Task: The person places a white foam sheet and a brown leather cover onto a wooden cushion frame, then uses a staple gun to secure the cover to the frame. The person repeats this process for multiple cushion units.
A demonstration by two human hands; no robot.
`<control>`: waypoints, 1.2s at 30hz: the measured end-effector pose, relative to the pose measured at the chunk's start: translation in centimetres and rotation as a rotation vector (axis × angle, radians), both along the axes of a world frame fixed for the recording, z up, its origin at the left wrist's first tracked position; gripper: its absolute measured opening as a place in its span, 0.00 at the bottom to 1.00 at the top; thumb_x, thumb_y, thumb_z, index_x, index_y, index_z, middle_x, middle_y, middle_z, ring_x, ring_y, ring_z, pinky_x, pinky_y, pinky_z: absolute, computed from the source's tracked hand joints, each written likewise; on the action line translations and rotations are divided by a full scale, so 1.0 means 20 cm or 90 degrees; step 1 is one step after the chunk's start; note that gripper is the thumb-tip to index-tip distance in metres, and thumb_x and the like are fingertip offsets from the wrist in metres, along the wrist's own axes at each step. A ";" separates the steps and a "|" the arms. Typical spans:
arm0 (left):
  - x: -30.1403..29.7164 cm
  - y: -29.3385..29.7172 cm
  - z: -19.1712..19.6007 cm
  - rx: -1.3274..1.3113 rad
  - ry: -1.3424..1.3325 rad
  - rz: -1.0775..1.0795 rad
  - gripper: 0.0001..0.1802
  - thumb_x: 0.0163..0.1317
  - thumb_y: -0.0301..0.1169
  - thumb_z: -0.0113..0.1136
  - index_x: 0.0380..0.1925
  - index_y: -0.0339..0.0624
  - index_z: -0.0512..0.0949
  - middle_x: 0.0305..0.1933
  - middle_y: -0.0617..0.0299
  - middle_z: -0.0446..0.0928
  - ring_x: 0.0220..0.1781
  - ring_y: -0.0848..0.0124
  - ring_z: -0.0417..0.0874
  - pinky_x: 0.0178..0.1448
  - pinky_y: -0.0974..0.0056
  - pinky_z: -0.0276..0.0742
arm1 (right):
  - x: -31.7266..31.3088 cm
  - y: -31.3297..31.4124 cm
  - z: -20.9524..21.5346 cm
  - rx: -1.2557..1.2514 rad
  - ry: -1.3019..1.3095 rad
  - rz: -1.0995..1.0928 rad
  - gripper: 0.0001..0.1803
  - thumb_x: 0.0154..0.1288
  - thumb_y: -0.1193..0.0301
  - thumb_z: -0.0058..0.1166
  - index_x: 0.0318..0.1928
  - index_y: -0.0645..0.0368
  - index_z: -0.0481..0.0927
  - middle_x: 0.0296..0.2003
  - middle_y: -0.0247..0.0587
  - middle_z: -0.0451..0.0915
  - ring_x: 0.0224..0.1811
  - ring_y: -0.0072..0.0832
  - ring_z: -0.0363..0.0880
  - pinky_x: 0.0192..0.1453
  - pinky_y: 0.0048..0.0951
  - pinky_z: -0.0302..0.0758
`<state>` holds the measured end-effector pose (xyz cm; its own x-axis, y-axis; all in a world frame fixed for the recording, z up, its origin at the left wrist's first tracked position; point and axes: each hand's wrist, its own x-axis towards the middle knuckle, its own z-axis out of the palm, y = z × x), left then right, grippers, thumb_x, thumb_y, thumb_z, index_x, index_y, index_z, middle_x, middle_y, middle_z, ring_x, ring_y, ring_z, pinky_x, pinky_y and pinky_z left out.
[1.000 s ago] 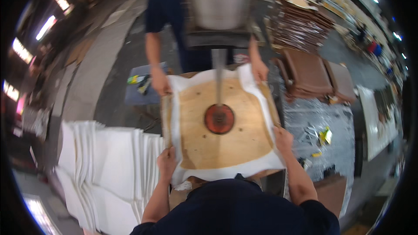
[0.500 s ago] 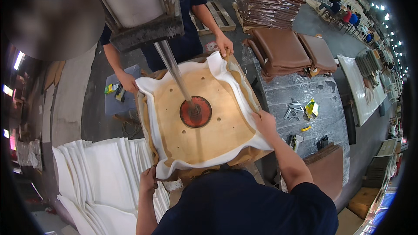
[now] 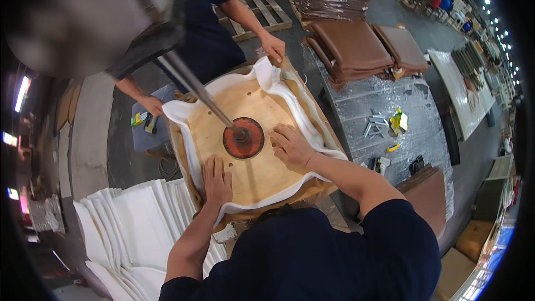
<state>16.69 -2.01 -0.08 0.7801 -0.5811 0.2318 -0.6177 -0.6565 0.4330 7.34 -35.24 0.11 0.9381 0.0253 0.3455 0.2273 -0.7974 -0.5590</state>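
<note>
A round-cornered plywood panel (image 3: 262, 173) lies face up, ringed by white padding (image 3: 278, 195) and the turned-up edge of a brown cover (image 3: 326, 125). A metal press rod (image 3: 198, 89) comes down at a slant, and its red disc (image 3: 243, 146) rests on the middle of the panel. To the left of the disc my left hand (image 3: 217, 181) lies flat on the wood near the padding, fingers stretched. On the other side my right hand (image 3: 291, 144) is spread on the panel, fingertips close to the disc. Neither hand holds anything.
Across from me a co-worker's hands (image 3: 273, 48) are at the far corners of the cover. White padding sheets (image 3: 128, 223) lie at left. The plastic-covered table (image 3: 368, 100) at right bears brown cushions (image 3: 356, 50), staples and tools. A pallet (image 3: 259, 14) lies behind.
Both my hands have left the cover's edges and moved inward onto the panel, opening flat. The view has shifted a little. The co-worker's hands stay at the far corners.
</note>
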 end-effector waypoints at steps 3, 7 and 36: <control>-0.06 0.03 -0.03 0.059 0.030 -0.030 0.36 0.75 0.39 0.60 0.80 0.35 0.72 0.87 0.33 0.61 0.89 0.31 0.58 0.91 0.31 0.52 | -0.04 0.01 -0.01 -0.027 0.032 -0.014 0.31 0.74 0.61 0.65 0.72 0.57 0.76 0.68 0.52 0.75 0.78 0.54 0.71 0.84 0.57 0.65; -0.02 0.03 -0.01 0.070 -0.037 -0.048 0.36 0.74 0.40 0.58 0.79 0.34 0.73 0.86 0.32 0.63 0.88 0.30 0.60 0.91 0.31 0.53 | -0.03 0.01 0.02 -0.079 0.001 -0.050 0.31 0.72 0.59 0.67 0.71 0.56 0.77 0.66 0.51 0.77 0.76 0.51 0.73 0.80 0.55 0.67; -0.77 0.39 0.00 -0.543 1.273 0.414 0.39 0.82 0.68 0.52 0.61 0.41 0.84 0.49 0.56 0.91 0.39 0.59 0.88 0.47 0.53 0.86 | -0.78 0.02 0.07 1.135 0.396 -0.685 0.22 0.80 0.44 0.66 0.51 0.49 0.82 0.27 0.34 0.77 0.21 0.29 0.75 0.31 0.39 0.78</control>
<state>1.23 5.71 -0.09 0.2386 -0.4580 -0.8563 0.9708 0.0890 0.2229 -8.35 -34.79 1.45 0.3383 -0.3594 -0.8697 -0.2840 0.8421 -0.4585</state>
